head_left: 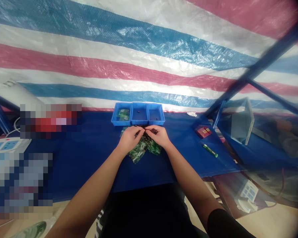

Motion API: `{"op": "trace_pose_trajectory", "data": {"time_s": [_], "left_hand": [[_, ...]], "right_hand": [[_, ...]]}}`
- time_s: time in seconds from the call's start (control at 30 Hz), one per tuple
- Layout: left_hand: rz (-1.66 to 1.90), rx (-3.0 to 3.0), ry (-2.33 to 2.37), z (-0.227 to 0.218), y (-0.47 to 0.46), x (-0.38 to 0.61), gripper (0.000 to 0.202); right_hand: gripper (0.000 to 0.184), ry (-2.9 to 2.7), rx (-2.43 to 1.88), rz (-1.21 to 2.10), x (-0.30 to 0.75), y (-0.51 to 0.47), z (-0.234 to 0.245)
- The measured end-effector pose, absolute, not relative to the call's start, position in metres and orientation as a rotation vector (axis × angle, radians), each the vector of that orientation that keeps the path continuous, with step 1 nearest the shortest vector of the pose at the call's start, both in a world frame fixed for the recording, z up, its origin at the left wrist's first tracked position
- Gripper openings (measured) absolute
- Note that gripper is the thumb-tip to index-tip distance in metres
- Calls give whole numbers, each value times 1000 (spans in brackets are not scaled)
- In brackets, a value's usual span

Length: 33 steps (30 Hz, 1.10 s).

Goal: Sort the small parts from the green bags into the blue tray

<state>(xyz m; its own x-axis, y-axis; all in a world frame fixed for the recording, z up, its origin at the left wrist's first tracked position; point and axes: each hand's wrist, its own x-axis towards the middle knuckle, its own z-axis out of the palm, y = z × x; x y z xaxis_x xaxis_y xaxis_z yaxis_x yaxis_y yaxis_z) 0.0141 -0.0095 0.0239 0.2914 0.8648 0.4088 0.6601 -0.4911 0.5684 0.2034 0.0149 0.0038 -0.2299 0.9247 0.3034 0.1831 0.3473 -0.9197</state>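
Observation:
My left hand (129, 137) and my right hand (158, 135) meet over a heap of small green circuit boards (142, 149) on the blue table (89, 155). Both hands have their fingers pinched together on something small and dark between them, too small to name. Just behind the hands stand three blue plastic bins (138, 114) side by side. The left bin holds green boards, the middle and right bins hold a few small dark parts.
A white power strip (3, 145) lies at the table's left end. To the right lie a red box (203, 131) and a green lighter (210, 150), beside a blue metal frame (253, 71). A striped tarpaulin (149, 49) hangs behind the table.

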Motion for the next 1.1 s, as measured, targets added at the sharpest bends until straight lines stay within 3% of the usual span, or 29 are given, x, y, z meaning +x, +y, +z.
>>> {"op": "trace_pose_trajectory", "data": {"time_s": [1.1], "left_hand": [[966, 2256, 1417, 25, -11, 15, 32]], "right_hand": [[25, -1668, -1031, 965, 204, 12, 11]]}}
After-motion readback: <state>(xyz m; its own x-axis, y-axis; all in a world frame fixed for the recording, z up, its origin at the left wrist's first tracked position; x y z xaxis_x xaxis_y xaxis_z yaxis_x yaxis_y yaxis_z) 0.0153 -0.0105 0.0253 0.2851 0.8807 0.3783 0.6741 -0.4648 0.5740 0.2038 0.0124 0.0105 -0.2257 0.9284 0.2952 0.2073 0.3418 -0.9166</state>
